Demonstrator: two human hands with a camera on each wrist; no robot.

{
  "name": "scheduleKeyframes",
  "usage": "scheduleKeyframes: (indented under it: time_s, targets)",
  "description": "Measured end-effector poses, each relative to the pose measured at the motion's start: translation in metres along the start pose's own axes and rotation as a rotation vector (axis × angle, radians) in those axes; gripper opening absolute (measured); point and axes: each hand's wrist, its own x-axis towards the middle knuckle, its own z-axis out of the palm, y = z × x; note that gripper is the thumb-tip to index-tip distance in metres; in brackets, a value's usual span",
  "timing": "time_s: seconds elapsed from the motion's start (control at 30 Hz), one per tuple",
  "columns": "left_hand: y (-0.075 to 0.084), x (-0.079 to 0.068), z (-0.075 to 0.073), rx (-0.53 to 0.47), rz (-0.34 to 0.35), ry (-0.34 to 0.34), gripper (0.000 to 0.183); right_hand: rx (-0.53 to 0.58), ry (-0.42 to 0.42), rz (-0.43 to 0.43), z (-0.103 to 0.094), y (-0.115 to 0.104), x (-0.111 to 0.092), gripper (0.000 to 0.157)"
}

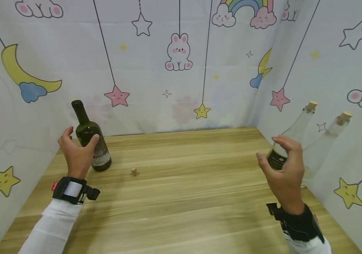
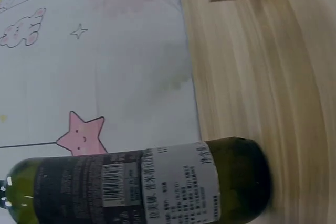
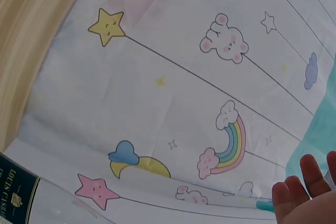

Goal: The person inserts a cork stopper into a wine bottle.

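Note:
At the left of the head view, a dark green wine bottle stands upright on the table with no cork in its mouth. My left hand is in front of it, thumb and fingers spread apart; whether they touch the glass I cannot tell. The bottle's printed label shows in the left wrist view. A loose cork lies to the right of this bottle. On the right, my right hand is held with thumb and fingers apart, partly hiding a clear corked bottle with a dark label. Nothing is in its grasp.
A second clear corked bottle stands further right, beside the side wall, partly behind the right hand. White cloth walls with cartoon prints border the wooden table at the back and both sides.

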Motion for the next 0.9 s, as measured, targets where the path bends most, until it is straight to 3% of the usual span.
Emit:
scheduleKeyframes:
  time_s: [0.13,0.3,0.5,0.7,0.9]
  targets:
    - [-0.014,0.008,0.007,0.026,-0.063,-0.044,0.090,0.015,-0.077,-0.003,0.007,0.014,-0.008,0.050]
    - [-0.023,0.019,0.013,0.001,-0.126,-0.060,0.091,0.015,-0.113,0.026,0.008,0.032,-0.017,0.054]
    - [-0.025,0.024,0.015,-0.013,-0.127,-0.085,0.086,0.015,-0.121,0.032,0.010,0.036,-0.019,0.054]
    - [-0.022,0.018,0.007,0.008,-0.125,-0.120,0.085,0.033,-0.130,0.037,0.014,0.035,-0.022,0.053]
    - [-0.015,0.000,-0.002,0.021,-0.089,-0.148,0.085,0.036,-0.132,0.043,0.016,0.035,-0.025,0.053]
